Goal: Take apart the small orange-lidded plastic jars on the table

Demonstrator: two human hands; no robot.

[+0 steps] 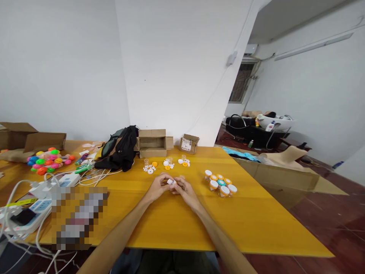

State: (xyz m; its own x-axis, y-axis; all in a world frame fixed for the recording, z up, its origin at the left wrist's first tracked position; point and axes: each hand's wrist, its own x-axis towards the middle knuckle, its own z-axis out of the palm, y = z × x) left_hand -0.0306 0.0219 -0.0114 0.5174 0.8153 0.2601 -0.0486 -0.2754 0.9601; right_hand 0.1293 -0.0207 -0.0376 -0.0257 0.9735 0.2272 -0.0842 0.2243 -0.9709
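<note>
Single head cam (wide view) looks fwd/down over table [256, 220] twd wall [173, 68].

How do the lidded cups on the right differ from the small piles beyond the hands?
The lidded cups stand grouped with lids on; the small piles are loose pieces spread out. One lidded cup has a teal top, while the small piles show no teal. Both include white and orange parts.

Pixelated object [85, 211], white piece [170, 182] partly hidden
</note>
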